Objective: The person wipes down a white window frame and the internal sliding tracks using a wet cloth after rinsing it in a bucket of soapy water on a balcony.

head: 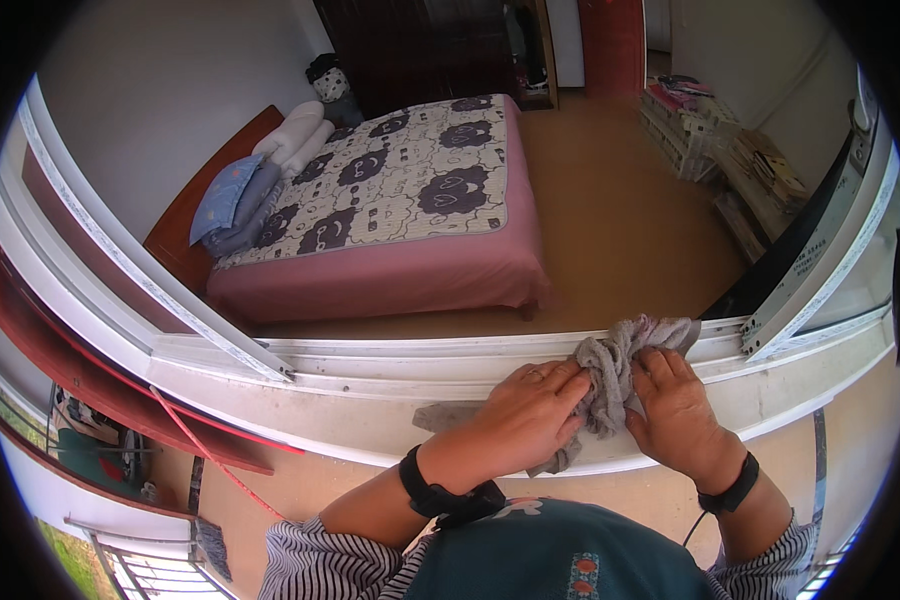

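Note:
A bunched grey cloth [607, 375] lies over the white sliding-window track [420, 367] and the sill, between my two hands. My left hand [536, 409] presses on its left side, with the fingers curled against the folds. On the other side, my right hand [671, 405] grips the cloth's right part with bent fingers. Part of the cloth hangs towards me past the sill's near edge. A flat grey piece of cloth shows on the sill beyond my left wrist; whether it belongs to the same cloth, I cannot tell.
White window sash frames rise at the left [157, 255] and right [832, 270] of the opening. Inside stands a bed [375, 277] with a pink cover and patterned mat. Boxes [675, 135] line the right wall. A red-and-white rod [210, 454] leans outside, lower left.

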`<state>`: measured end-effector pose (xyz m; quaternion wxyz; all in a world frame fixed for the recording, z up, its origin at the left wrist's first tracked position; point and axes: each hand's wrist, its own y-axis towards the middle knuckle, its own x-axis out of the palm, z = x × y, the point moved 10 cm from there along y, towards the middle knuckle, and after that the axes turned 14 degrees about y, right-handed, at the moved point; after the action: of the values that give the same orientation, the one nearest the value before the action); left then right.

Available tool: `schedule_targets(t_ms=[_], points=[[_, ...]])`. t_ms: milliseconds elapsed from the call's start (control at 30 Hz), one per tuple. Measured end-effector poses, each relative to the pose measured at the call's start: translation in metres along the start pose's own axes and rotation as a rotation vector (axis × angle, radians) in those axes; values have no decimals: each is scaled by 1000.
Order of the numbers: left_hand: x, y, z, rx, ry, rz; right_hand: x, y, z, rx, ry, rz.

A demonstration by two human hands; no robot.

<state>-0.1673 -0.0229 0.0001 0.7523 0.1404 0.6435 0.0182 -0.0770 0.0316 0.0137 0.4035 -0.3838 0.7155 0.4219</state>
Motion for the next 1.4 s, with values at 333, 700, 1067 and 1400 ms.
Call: schedule_targets(t_ms=[333,700,1067,1400], points=[[-48,-139,-77,-345,172,188,69,76,-109,-229,209,-294],[-55,-255,-127,-480,-137,671,86,202,-167,180,1803,-316],[-59,-241,-130,-407,165,813,169,358,-280,-52,1427,-477],[-40,-235,-109,-111,98,822,302,359,-366,-1056,673,-579]])
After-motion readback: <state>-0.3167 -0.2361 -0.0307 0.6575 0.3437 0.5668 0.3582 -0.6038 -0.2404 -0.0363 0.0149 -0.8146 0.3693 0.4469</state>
